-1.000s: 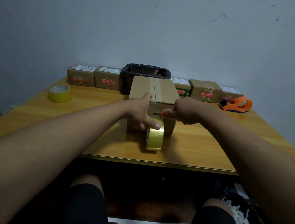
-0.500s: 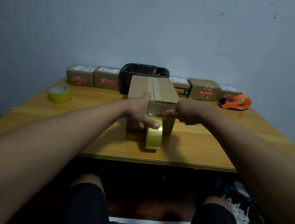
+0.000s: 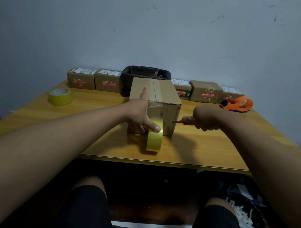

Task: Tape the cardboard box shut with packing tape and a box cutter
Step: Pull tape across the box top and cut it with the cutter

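**Ana:** Cardboard, brown and rectangular: that box (image 3: 166, 98) sits on the wooden table (image 3: 207, 148) between the two hands, its long axis running away from the person, one short end facing them. The flaps are down, with a clear tape strip along the centre seam and over the near edge.

**Ben:** And the left hand (image 3: 139, 115)?

**Ana:** Spread open against the near left corner of the box, thumb lying up on the top flap, a finger stretched right onto the yellow roll of packing tape (image 3: 154, 137). That roll stands on edge just in front of the box, touching the hand.

**Ben:** The right one?

**Ana:** The right hand (image 3: 204, 118) is clenched around an orange-handled box cutter (image 3: 179, 121), held just right of the box's near end. The cutter's long axis lies level, tip pointing left toward the box face. I cannot tell whether the tip touches the cardboard.

**Ben:** Anything beyond the hands?

**Ana:** A second yellow tape roll (image 3: 60, 96) lies flat far left of the left hand; an orange tape dispenser (image 3: 238, 104) rests beyond the right hand; a black-lined bin (image 3: 144, 75) stands behind the box.
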